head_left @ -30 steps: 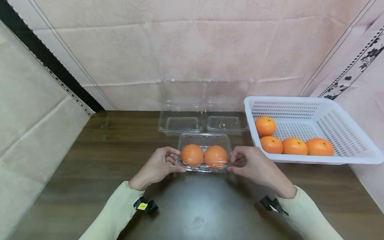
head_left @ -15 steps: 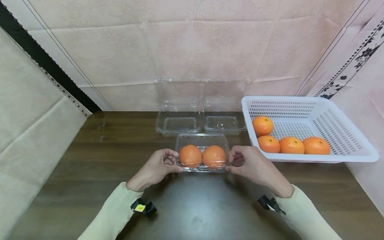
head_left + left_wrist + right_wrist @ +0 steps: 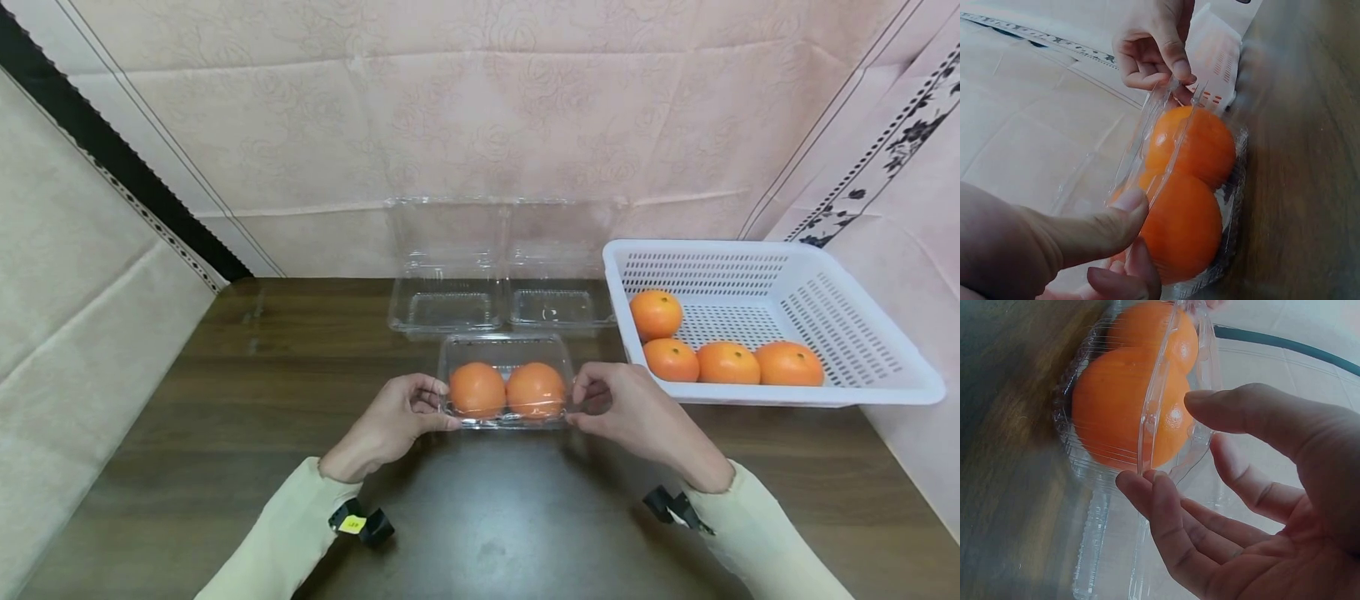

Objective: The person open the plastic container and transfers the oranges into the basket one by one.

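A clear plastic clamshell box [image 3: 506,346] sits on the table with two oranges inside, a left orange [image 3: 477,390] and a right orange [image 3: 536,390]. Its lid is folded over them; both wrist views show a narrow gap between the front rims. My left hand [image 3: 393,417] pinches the left front corner, thumb [image 3: 1107,232] on the rim and fingers beneath. At the right front corner my right hand [image 3: 637,412] holds the box, its thumb against one rim and its fingertips [image 3: 1129,484] at the other.
Two more clear clamshell boxes, a left one [image 3: 442,312] and a right one [image 3: 558,310], stand with lids raised behind. A white perforated basket [image 3: 885,333] at right holds several oranges [image 3: 727,363]. Patterned cloth [image 3: 487,125] hangs behind the brown table [image 3: 487,525].
The head view has shifted slightly, so everything appears a little further left than one second ago. Both hands keep their places on the box, with hardly any visible movement.
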A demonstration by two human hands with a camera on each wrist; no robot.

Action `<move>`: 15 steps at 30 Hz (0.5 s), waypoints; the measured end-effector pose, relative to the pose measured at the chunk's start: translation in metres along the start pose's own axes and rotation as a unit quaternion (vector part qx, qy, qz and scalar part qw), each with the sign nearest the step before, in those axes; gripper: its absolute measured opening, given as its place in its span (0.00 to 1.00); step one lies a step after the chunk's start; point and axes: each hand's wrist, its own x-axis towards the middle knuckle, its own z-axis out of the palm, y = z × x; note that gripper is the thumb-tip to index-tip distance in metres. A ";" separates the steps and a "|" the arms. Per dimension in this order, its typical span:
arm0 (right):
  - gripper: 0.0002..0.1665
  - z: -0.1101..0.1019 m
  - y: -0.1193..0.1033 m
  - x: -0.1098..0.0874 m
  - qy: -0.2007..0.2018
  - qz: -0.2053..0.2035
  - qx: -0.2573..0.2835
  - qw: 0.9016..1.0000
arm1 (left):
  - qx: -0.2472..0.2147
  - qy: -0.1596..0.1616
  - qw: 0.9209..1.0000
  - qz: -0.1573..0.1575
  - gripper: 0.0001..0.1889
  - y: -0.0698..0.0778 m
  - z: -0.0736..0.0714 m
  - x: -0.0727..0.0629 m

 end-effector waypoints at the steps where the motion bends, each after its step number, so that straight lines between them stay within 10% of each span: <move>1: 0.14 0.000 0.000 0.000 0.001 0.001 0.000 1.000 | -0.002 0.004 1.000 0.000 0.18 0.000 0.001 0.000; 15: 0.13 0.000 0.000 -0.001 0.002 0.007 -0.002 1.000 | -0.023 0.048 0.999 -0.003 0.10 0.001 0.006 -0.002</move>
